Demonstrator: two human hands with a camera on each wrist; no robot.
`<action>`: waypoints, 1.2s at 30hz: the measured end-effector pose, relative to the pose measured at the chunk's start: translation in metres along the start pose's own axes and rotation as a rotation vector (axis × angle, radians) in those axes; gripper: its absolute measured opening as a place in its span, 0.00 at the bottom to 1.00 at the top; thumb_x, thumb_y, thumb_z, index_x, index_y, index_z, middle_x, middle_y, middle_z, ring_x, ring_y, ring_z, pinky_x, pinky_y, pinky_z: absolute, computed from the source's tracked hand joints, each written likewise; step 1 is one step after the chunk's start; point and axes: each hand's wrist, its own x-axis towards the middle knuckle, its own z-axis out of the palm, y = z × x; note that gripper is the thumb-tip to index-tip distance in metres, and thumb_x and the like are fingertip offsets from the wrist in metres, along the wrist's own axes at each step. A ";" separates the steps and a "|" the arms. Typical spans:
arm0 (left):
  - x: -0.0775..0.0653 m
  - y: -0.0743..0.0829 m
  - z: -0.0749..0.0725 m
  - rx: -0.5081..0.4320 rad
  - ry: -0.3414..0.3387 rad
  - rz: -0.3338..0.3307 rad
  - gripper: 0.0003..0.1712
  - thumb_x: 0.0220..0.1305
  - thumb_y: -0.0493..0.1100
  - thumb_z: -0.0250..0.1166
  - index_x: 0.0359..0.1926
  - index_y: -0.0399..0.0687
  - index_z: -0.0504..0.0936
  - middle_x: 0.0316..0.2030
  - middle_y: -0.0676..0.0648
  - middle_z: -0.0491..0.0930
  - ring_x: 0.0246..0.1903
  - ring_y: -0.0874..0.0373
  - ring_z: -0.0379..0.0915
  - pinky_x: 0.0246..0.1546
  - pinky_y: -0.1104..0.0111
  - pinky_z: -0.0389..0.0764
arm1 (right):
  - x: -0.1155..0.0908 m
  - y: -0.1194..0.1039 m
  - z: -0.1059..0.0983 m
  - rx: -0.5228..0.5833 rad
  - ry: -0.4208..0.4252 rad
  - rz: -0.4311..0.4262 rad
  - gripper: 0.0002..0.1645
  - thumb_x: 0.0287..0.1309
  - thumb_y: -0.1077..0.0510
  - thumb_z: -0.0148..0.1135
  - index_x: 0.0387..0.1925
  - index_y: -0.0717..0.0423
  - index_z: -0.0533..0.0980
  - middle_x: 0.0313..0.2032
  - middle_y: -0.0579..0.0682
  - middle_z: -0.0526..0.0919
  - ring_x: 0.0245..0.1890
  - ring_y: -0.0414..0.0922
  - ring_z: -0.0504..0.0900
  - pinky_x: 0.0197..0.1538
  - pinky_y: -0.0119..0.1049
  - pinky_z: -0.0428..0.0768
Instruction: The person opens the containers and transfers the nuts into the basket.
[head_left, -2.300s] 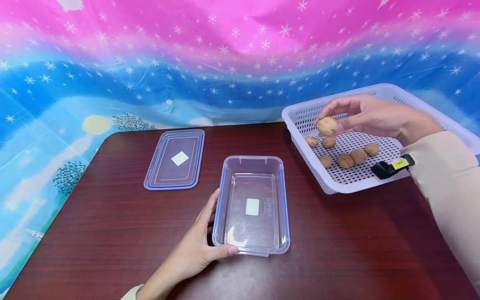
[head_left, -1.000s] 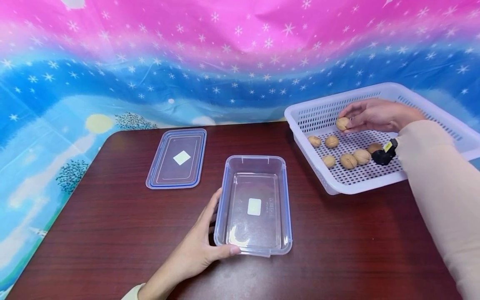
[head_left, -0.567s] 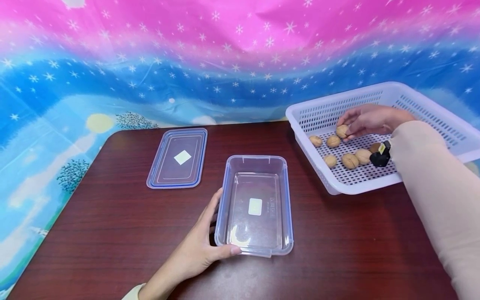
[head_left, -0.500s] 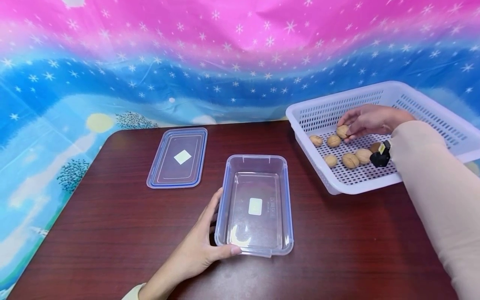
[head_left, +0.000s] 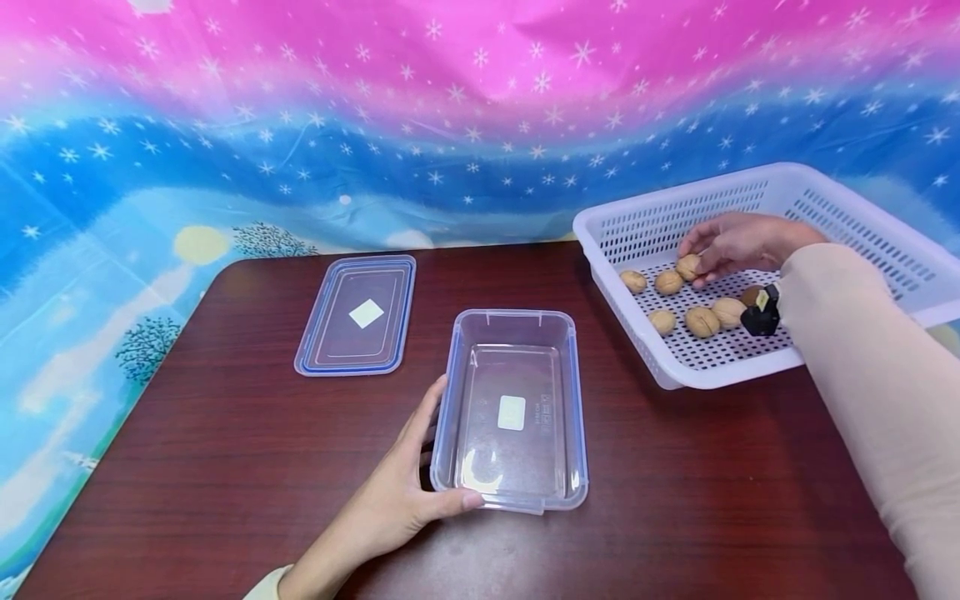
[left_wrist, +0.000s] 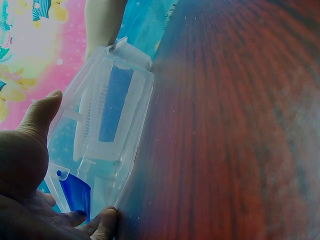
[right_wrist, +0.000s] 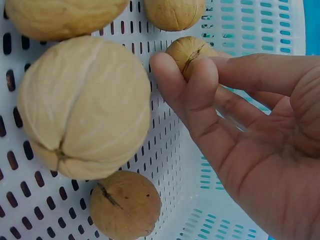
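My right hand reaches into a white perforated basket and pinches a walnut between thumb and fingers, low over the basket's floor. In the right wrist view the pinched walnut shows at the fingertips. Several other walnuts lie on the basket floor, nearer the front and left. My left hand grips the near left corner of a clear plastic container, its thumb over the front rim and the fingers along the left side. Nothing lies inside the container apart from a white label on its bottom.
A clear lid with a blue seal lies flat on the dark wooden table, left of the container. A patterned cloth hangs behind the table. A black wrist device on the right wrist hangs over the basket's walnuts.
My right hand, with the walnut in its pinch, has moved from the basket's left side rightward and down toward the basket floor. The left hand keeps its grip on the container.
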 end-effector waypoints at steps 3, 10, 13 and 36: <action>0.000 0.000 0.000 -0.004 -0.002 0.002 0.71 0.51 0.51 0.84 0.83 0.79 0.42 0.78 0.48 0.60 0.66 0.48 0.72 0.59 0.63 0.78 | -0.002 0.000 -0.001 -0.018 0.003 0.005 0.23 0.70 0.74 0.51 0.65 0.72 0.65 0.48 0.54 0.77 0.42 0.47 0.88 0.49 0.40 0.86; 0.000 -0.001 0.000 -0.009 -0.003 0.018 0.71 0.52 0.51 0.84 0.83 0.78 0.42 0.77 0.48 0.60 0.65 0.47 0.73 0.58 0.64 0.78 | -0.007 0.000 -0.003 -0.072 -0.012 0.001 0.26 0.67 0.75 0.51 0.65 0.73 0.63 0.70 0.76 0.61 0.42 0.48 0.89 0.49 0.42 0.87; 0.000 -0.001 -0.001 -0.008 -0.002 0.019 0.71 0.52 0.51 0.84 0.83 0.78 0.42 0.77 0.48 0.60 0.65 0.47 0.73 0.58 0.64 0.78 | -0.008 -0.001 -0.003 -0.070 -0.016 0.009 0.26 0.66 0.76 0.51 0.64 0.73 0.63 0.68 0.76 0.64 0.42 0.49 0.89 0.49 0.42 0.87; 0.001 -0.004 -0.001 0.003 0.000 0.017 0.71 0.52 0.51 0.83 0.84 0.78 0.42 0.77 0.47 0.61 0.65 0.48 0.72 0.58 0.65 0.79 | -0.021 -0.011 -0.010 -0.228 -0.003 0.015 0.24 0.70 0.67 0.56 0.63 0.76 0.65 0.50 0.61 0.79 0.43 0.50 0.89 0.51 0.46 0.87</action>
